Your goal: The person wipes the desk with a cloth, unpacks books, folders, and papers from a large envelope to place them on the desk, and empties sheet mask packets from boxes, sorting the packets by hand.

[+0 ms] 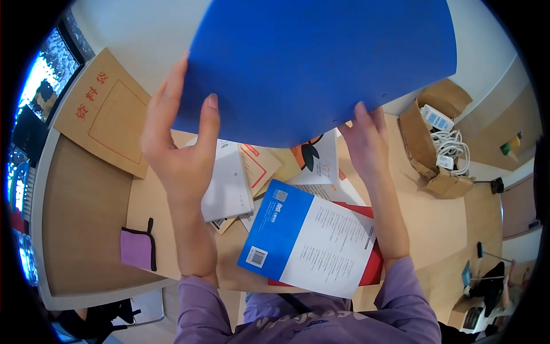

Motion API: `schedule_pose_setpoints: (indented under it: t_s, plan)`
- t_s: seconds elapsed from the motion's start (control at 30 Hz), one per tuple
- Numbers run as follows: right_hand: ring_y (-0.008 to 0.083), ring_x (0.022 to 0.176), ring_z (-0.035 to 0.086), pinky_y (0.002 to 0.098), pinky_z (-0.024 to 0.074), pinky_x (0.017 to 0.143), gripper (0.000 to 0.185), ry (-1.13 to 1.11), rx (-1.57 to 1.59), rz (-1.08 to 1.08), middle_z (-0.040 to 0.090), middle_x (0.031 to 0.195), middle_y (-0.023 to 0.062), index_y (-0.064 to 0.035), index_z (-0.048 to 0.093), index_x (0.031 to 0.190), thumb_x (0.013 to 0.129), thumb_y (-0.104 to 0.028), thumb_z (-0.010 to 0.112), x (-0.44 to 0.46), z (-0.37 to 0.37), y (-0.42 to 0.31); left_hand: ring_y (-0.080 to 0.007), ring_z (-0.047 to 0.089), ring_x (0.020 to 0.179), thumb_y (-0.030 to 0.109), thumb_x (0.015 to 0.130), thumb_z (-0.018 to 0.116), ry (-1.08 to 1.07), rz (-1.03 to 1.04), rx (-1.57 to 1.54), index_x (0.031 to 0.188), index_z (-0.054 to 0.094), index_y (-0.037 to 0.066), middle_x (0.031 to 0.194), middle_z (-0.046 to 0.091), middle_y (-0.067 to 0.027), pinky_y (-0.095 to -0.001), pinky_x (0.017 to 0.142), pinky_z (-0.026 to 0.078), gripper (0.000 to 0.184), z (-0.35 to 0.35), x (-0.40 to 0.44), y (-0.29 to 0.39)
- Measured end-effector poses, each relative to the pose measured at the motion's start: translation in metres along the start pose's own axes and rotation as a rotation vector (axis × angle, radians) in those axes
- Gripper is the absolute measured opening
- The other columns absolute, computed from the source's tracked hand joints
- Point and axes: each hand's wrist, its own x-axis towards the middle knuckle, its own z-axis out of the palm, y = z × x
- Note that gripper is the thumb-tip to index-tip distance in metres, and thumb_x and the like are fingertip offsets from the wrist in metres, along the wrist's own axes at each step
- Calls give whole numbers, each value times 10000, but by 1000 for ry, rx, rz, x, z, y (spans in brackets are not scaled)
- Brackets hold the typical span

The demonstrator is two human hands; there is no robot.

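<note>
A large blue folder [309,69] is raised over the desk, its broad smooth side facing me. My left hand [182,135] grips its left edge, thumb on the near side and fingers along the edge. At the lower right edge, my right hand [366,137] pinches the folder with the thumb in front; its other fingers are partly hidden. Below lies a blue-and-white book [312,238] with a barcode, overlapping a red item [372,269]. Beside it are a flat white box [229,183], brown paper envelopes [263,163] and a white item with an orange fruit print [321,160].
On the right stands an open cardboard box [415,146] holding white cables [452,146] and a power strip [436,117]. A kraft document envelope [112,120] leans at the left partition. A purple cloth [136,247] lies near the front left. Another person [507,292] is at lower right.
</note>
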Motion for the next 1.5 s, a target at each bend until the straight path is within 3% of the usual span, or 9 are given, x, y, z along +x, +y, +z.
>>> schedule_pose_setpoints:
  t_s: [0.17, 0.27, 0.47, 0.7, 0.87, 1.03, 1.2, 1.27, 1.5]
  plan:
    - [233, 1225, 500, 405, 461, 1019, 581, -146, -297, -211, 505, 1321, 129, -71, 377, 1364, 895, -96, 718, -9, 9, 2, -240, 602, 1142, 60, 807, 772, 36, -100, -80, 1341, 578, 13, 1245, 633, -149, -364, 1001, 455, 569, -1, 1, -23]
    - [202, 1134, 571, 365, 533, 901, 496, -78, -348, -299, 582, 1218, 127, -61, 450, 1288, 889, -133, 736, -13, 17, 1, -256, 592, 1169, 64, 801, 771, 32, -119, -134, 1364, 555, 14, 1253, 624, -171, -377, 1034, 437, 605, 3, 1, -29]
    - [190, 982, 644, 357, 560, 829, 420, 103, -317, -315, 673, 1034, 114, -50, 562, 1179, 852, -187, 787, -13, 14, -4, -306, 535, 1248, 137, 771, 796, -123, -70, -35, 1475, 400, 32, 1339, 556, -205, -402, 1053, 422, 815, 11, -3, -27]
    - [165, 987, 631, 305, 531, 872, 473, 177, -151, -198, 667, 1054, 116, -6, 533, 1215, 863, -202, 780, -10, 11, 3, -382, 376, 1369, 269, 777, 808, -223, 40, 330, 1547, 217, 69, 1523, 313, -243, -473, 1105, 350, 991, 34, -18, -18]
    - [169, 996, 626, 276, 532, 855, 476, 273, -169, -319, 657, 1063, 123, 8, 516, 1207, 859, -176, 784, -15, 14, 1, -406, 309, 1417, 354, 773, 815, -571, -52, -25, 1539, 241, 74, 1551, 289, -213, -499, 1124, 327, 998, 36, -20, 8]
    - [204, 1090, 626, 303, 537, 878, 605, -49, -723, -480, 642, 1172, 141, 2, 472, 1325, 813, -82, 782, -33, 22, 1, -359, 350, 1411, 345, 668, 901, -638, -148, -358, 1559, 72, 43, 1537, 283, -226, -489, 1056, 404, 1254, 52, -41, 53]
    - [349, 1289, 498, 395, 474, 1008, 867, -506, -849, -604, 443, 1474, 167, -65, 331, 1505, 742, -13, 739, -32, 42, 7, -347, 470, 1270, 211, 784, 813, -298, -425, -510, 1495, 109, -18, 1424, 327, -237, -433, 1011, 449, 1026, 62, -57, 38]
    - [361, 1337, 443, 403, 453, 1034, 874, -590, -787, -536, 356, 1542, 164, -82, 314, 1520, 749, -11, 720, -33, 42, 12, -242, 505, 1175, 49, 821, 728, -117, -674, -658, 1465, 170, 20, 1311, 382, -165, -381, 960, 476, 852, 61, -47, 34]
    - [340, 1323, 464, 394, 457, 1028, 671, -662, -769, -412, 373, 1538, 152, -100, 447, 1424, 797, -23, 675, -28, 32, 12, -182, 533, 1128, -3, 872, 650, 45, -575, -631, 1406, 286, 21, 1242, 495, -129, -342, 946, 468, 647, 59, -42, 28]
